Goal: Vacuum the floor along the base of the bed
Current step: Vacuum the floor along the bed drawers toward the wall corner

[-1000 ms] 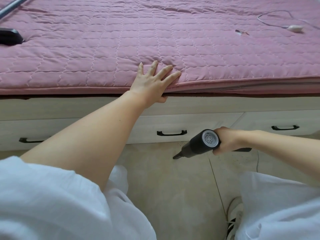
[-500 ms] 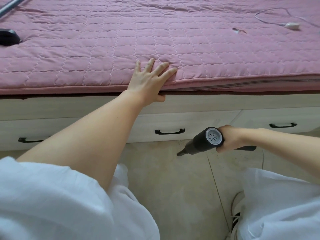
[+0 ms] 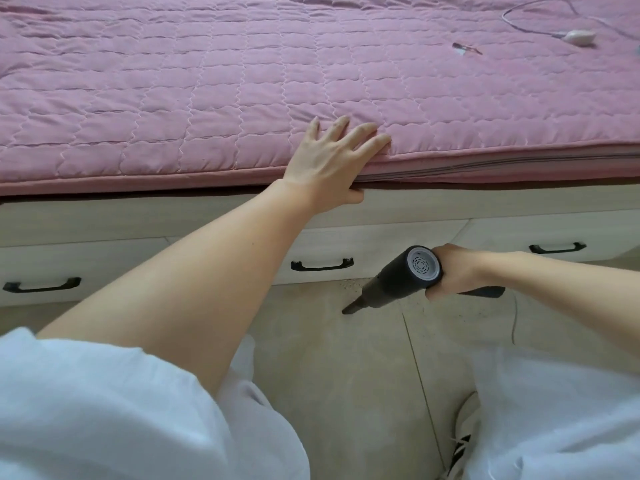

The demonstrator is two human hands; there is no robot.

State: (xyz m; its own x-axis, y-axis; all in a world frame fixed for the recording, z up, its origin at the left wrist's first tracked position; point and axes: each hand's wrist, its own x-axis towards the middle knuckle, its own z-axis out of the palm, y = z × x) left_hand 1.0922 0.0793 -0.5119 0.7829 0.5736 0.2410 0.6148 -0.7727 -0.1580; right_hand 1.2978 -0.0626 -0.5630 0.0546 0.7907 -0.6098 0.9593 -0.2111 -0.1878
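Note:
A small black handheld vacuum (image 3: 401, 278) is gripped by my right hand (image 3: 453, 270) at its handle. Its narrow nozzle tip (image 3: 349, 309) points down-left and touches the beige tiled floor (image 3: 332, 368), a short way out from the bed base (image 3: 381, 237). Dark specks of dirt lie on the floor by the base, just behind the nozzle. My left hand (image 3: 329, 164) rests flat, fingers spread, on the edge of the pink quilted mattress (image 3: 207, 84), thumb hooked under the edge.
The pale wooden bed base has drawers with black handles (image 3: 322, 265), (image 3: 41, 285), (image 3: 557, 248). A white cable with a small device (image 3: 580, 37) lies on the mattress at the far right. My white clothing fills the lower corners; a shoe (image 3: 462, 441) is at bottom right.
The vacuum's nozzle has shifted a little to the right along the floor with my right hand. My left hand stays planted on the mattress edge.

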